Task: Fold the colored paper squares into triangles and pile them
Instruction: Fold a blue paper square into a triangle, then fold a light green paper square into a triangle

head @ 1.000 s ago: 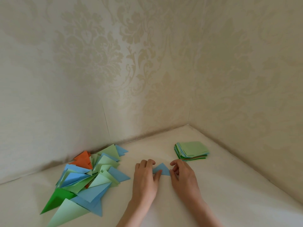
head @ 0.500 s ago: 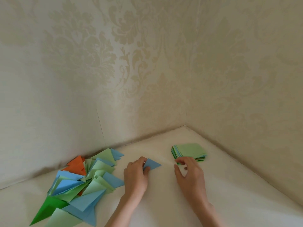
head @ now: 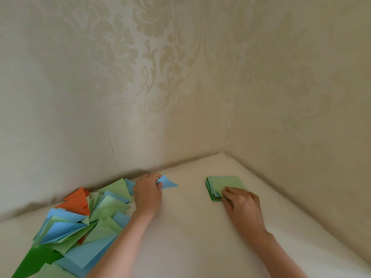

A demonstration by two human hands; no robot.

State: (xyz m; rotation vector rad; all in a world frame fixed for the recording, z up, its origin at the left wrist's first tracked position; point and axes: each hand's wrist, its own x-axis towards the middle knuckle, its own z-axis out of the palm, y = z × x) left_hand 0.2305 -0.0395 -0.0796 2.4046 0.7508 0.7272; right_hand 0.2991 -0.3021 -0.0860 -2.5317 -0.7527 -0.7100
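Observation:
My left hand (head: 147, 194) pinches a small folded blue triangle (head: 167, 182) by its left corner, at the right edge of the pile of folded triangles (head: 80, 221). That pile is a loose heap of blue, light green, dark green and orange triangles at the lower left. On the right lies a stack of unfolded paper squares (head: 224, 184) with a light green sheet on top. My right hand (head: 242, 204) rests on the stack's near corner, its fingertips at the edges of the sheets.
The work surface (head: 190, 227) is a cream tabletop set into a corner. Patterned wallpapered walls (head: 180, 87) close it off at the back and on the right, right behind the pile and the stack.
Both hands held the blue triangle at the centre. My left hand carried it left toward the pile, while my right hand let go and reached right to the stack of squares.

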